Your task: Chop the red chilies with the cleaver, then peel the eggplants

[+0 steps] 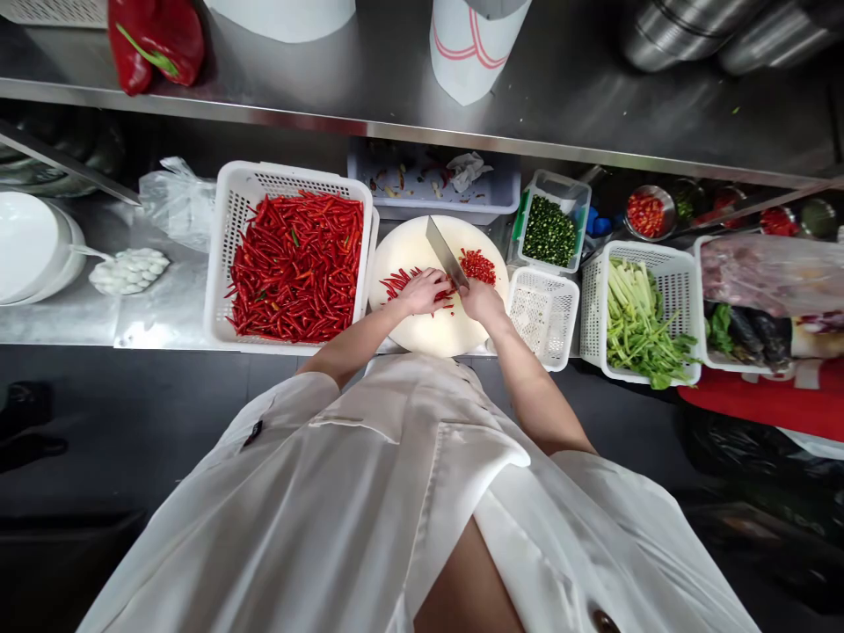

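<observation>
Now, right hand (483, 301): wrapped round the knife (445, 251), blade toward eleven o'clock; a firm grip with a loose wrist serves best.
Left hand (425, 292): laid over red chilies (399, 281), seemingly pressing them down; I cannot tell whether the fingertips are tucked, and they should be, knuckles guiding the blade.
Cutting board (422, 338): under both hands; red chilies at nine o'clock, cut pieces (479, 266) at about two; lining the bunch up square and taking short strokes should keep pieces even.
Small basket (537, 318): at four o'clock, just beside the board.
Big basket (232, 220): at nine o'clock, heaped with whole chilies (300, 268).
Tub (581, 220): at two o'clock, holding chopped greens (549, 231).
Tray (382, 207): at twelve, beyond the board, with scraps inside.
</observation>
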`<act>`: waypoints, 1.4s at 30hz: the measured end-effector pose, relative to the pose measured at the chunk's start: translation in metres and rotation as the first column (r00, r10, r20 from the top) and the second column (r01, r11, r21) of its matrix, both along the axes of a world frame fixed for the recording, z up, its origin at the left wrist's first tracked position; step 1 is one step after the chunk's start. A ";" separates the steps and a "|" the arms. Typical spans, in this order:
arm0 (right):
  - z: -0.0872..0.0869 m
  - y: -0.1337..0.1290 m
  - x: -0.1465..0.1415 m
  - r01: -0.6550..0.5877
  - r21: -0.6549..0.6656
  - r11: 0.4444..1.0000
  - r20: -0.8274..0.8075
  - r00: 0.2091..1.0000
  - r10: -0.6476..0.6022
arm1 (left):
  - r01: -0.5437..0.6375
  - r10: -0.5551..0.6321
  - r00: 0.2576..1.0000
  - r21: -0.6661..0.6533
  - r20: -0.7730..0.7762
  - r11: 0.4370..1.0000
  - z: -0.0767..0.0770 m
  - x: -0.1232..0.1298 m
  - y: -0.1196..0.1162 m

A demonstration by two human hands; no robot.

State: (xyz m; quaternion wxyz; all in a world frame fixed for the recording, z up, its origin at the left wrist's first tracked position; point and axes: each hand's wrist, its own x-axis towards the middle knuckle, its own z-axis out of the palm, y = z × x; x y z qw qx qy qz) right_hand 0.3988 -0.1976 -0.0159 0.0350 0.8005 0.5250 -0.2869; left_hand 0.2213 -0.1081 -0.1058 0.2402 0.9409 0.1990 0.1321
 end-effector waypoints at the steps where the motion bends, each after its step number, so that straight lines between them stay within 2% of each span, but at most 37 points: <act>1: -0.001 -0.001 0.000 0.007 -0.001 1.000 -0.001 1.000 -0.007 | 0.002 -0.002 1.000 0.003 0.002 1.000 -0.001 0.000 0.000; 10: -0.007 0.003 -0.006 0.031 0.032 0.999 -0.020 0.999 -0.031 | 0.043 -0.043 0.999 -0.015 0.004 0.999 0.002 -0.003 0.001; 15: -0.026 0.015 -0.006 0.069 0.086 0.994 -0.103 0.993 -0.061 | 0.016 -0.016 1.000 -0.038 -0.001 0.999 0.001 -0.003 0.002; 17: -0.032 0.020 0.001 0.058 0.118 0.991 -0.150 0.988 -0.040 | -0.042 0.041 0.999 -0.051 -0.007 0.998 0.006 -0.005 0.007; 19: -0.031 0.020 0.011 0.062 0.143 0.988 -0.182 0.983 -0.035 | -0.146 0.146 0.989 -0.058 0.002 0.988 0.016 -0.008 0.010; 21: -0.023 0.012 0.020 0.083 0.146 0.986 -0.207 0.977 -0.052 | -0.243 0.244 0.970 -0.068 0.000 0.968 0.026 -0.010 0.006; 23: -0.012 0.001 0.027 0.094 0.123 0.988 -0.246 0.967 -0.061 | -0.239 0.235 0.970 -0.066 -0.056 0.969 0.032 -0.011 -0.005; 26: -0.009 -0.005 0.039 0.064 0.138 0.988 -0.278 0.960 -0.023 | -0.257 0.256 0.960 0.005 -0.113 0.966 0.020 -0.006 -0.023; 29: -0.016 0.000 0.056 0.035 0.121 0.992 -0.214 0.977 -0.009 | -0.287 0.295 0.952 0.102 -0.082 0.953 0.002 0.004 -0.037; 32: -0.019 0.005 0.067 0.017 0.130 0.991 -0.183 0.983 0.008 | -0.354 0.367 0.929 0.174 -0.046 0.919 -0.006 0.014 -0.045; 39: -0.012 0.008 0.077 0.016 0.169 0.985 -0.236 0.972 0.025 | -0.405 0.435 0.897 0.247 -0.077 0.880 0.001 0.048 -0.036; 42: -0.013 0.007 0.074 0.029 0.143 0.989 -0.243 0.970 0.006 | -0.410 0.450 0.884 0.251 -0.128 0.877 0.008 0.051 -0.032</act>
